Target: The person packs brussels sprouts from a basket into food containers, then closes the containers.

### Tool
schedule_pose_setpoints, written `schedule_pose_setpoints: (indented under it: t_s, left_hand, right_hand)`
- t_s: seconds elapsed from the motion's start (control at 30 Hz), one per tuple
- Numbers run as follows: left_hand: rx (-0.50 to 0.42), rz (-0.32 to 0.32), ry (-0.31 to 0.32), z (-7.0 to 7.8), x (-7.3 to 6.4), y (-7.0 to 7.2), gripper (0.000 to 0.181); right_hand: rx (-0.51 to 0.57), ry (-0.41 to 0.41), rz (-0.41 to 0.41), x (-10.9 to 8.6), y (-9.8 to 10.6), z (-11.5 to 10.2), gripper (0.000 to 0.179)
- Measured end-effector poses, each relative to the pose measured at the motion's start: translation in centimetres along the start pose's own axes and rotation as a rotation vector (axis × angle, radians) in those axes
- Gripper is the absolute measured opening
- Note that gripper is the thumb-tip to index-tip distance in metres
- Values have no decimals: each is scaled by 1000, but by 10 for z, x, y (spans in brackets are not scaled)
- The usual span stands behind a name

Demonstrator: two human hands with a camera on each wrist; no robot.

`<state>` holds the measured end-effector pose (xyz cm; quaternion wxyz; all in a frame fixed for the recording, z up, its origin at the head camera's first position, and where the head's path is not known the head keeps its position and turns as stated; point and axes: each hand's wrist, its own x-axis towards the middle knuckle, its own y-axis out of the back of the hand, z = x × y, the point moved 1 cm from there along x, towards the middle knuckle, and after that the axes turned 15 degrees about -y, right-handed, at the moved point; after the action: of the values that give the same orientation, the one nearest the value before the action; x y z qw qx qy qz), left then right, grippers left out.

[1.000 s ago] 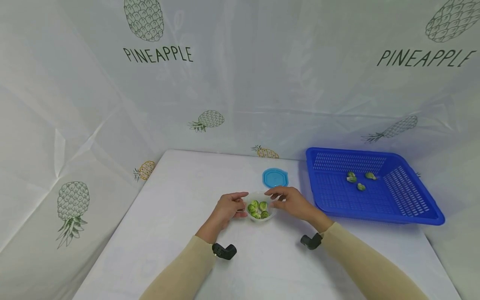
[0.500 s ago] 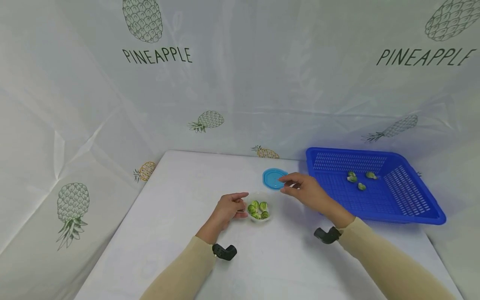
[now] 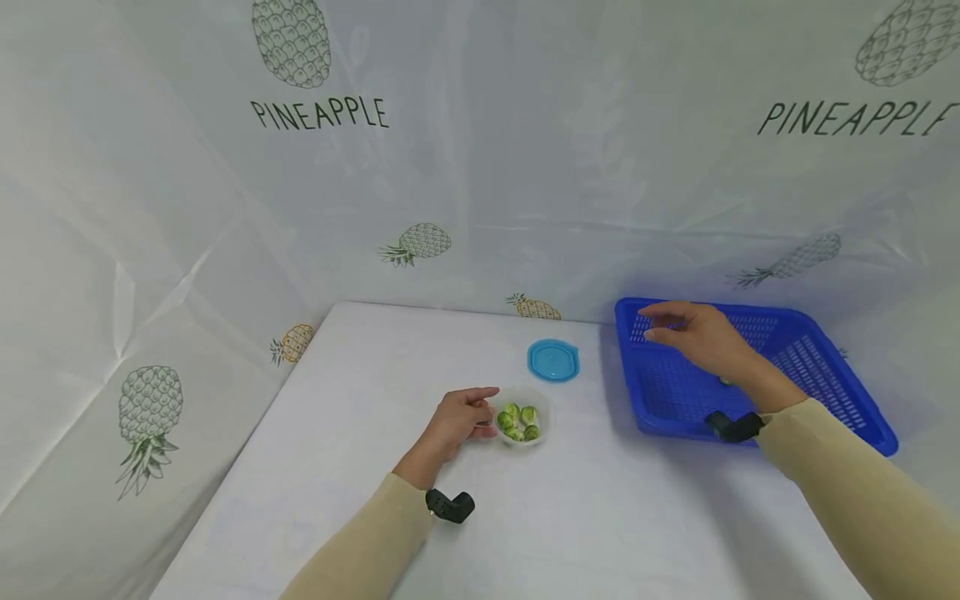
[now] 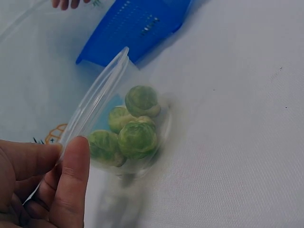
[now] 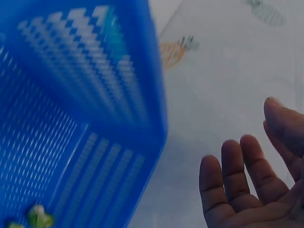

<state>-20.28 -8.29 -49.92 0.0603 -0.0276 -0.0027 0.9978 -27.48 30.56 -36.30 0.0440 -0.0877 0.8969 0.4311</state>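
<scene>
My left hand (image 3: 459, 419) pinches the rim of a small clear plastic tub (image 4: 102, 90) between thumb and fingers, at the tub's left side on the white table. Inside lie several green Brussels sprouts (image 4: 137, 139), seen through the wall in the left wrist view. Over the left part of a blue slatted basket (image 3: 637, 400), my right hand (image 3: 697, 332) is raised with loosely bent fingers and nothing in them. Brussels sprouts (image 5: 39, 217) show at the basket's bottom in the right wrist view; in the head view the hand and forearm hide most of them.
A round blue lid (image 3: 553, 361) with a tab lies on the table (image 3: 360, 383) behind the tub, left of the basket. White sheeting (image 3: 525, 167) printed with pineapples stands up behind and along the sides of the table.
My right hand has left the tub, passed over the blue lid and moved right to the basket. My left hand and the tub have stayed in place.
</scene>
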Motion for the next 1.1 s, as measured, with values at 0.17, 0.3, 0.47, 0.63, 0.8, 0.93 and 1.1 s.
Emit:
schedule_pose_setpoints:
  t_s: [0.17, 0.3, 0.47, 0.63, 0.8, 0.93, 1.1]
  left_hand:
    - [-1, 5, 7, -1, 1, -1, 44]
    - [0, 8, 19, -4, 1, -1, 44]
    - [6, 11, 22, -5, 1, -1, 45]
    - [14, 11, 21, -4, 2, -1, 45]
    - [20, 12, 24, -3, 3, 1, 45]
    - [21, 13, 24, -2, 3, 1, 45]
    - [17, 13, 25, -3, 3, 0, 45]
  right_hand:
    - [-83, 7, -28, 12, 22, 30, 55]
    - [-139, -4, -49, 24, 33, 58, 56]
    - [-185, -28, -58, 37, 41, 91, 53]
    - [-221, -69, -82, 48, 44, 120, 53]
    - [-225, -115, -111, 52, 44, 138, 55]
    - [-213, -138, -127, 53, 45, 148, 55]
    - [-204, -141, -152, 55, 42, 158, 54]
